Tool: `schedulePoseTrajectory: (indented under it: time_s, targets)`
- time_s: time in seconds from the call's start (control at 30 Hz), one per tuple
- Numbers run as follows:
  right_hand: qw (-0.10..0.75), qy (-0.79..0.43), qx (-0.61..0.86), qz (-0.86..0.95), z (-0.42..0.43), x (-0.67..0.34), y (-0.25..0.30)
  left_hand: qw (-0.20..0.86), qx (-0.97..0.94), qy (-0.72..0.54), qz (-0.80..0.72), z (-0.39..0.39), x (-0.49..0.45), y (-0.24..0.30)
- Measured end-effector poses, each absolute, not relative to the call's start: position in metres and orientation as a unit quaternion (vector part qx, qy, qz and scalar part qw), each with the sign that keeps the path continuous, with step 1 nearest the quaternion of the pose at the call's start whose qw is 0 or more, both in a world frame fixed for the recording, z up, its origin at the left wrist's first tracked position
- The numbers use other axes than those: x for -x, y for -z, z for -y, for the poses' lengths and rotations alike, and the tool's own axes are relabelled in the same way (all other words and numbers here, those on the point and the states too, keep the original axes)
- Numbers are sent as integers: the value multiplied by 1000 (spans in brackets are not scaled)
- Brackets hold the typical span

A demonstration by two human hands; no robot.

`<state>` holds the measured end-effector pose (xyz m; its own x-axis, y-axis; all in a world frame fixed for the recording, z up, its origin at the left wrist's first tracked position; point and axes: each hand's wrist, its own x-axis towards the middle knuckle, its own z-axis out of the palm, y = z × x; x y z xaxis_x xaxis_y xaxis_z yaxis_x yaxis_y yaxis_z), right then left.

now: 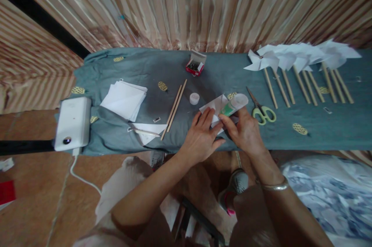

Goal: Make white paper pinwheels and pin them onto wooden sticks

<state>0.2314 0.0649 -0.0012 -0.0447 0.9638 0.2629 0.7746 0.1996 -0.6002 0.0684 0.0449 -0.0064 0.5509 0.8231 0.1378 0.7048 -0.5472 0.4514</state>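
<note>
While the table (334, 130), draped in blue-grey cloth, spans the width of the view, its far right corner carries a row of paper pinwheels (290, 59) on wooden sticks, laid side by side with the sticks pointing towards the near edge. At the left end a white boxy device (72, 123) sits on the near corner, and a stack of white paper (123, 99) lies just right of it. Your left hand (200, 138) rests at the middle of the near edge, fingers released and spread flat on the folded white paper (213, 104) lying there. Your right hand (245, 132), just beside it, is clenched around a glue tube (234, 105), green with a white end, held tilted over the right part of that same paper; the tube's tip is hidden, so contact cannot be told. Two loose wooden sticks (175, 107) lie together left of the folded paper, slanting towards the far edge. Green-handled scissors (260, 109) lie just right of your right hand, blades together. A small red box (195, 64), lid open, stands near the far edge at the middle. A white cap (194, 98) sits between the loose sticks and the folded paper.
</note>
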Motion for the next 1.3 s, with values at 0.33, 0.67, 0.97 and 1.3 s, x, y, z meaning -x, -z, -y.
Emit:
schedulePoseTrajectory:
  time_s: [0.33,0.67,0.97,1.3]
  targets:
    - [307,-136,619,710,-64,-237,3,164,-866,-166,-442,-45,-69,6]
    - [308,-105,619,715,-71,-239,7,153,-867,-161,-445,-45,-70,4]
    - [317,-114,620,708,-76,-235,6,150,-868,-163,-445,-44,-70,4]
    - [309,-103,630,705,-79,-230,5,155,-868,-152,-447,-45,-70,2]
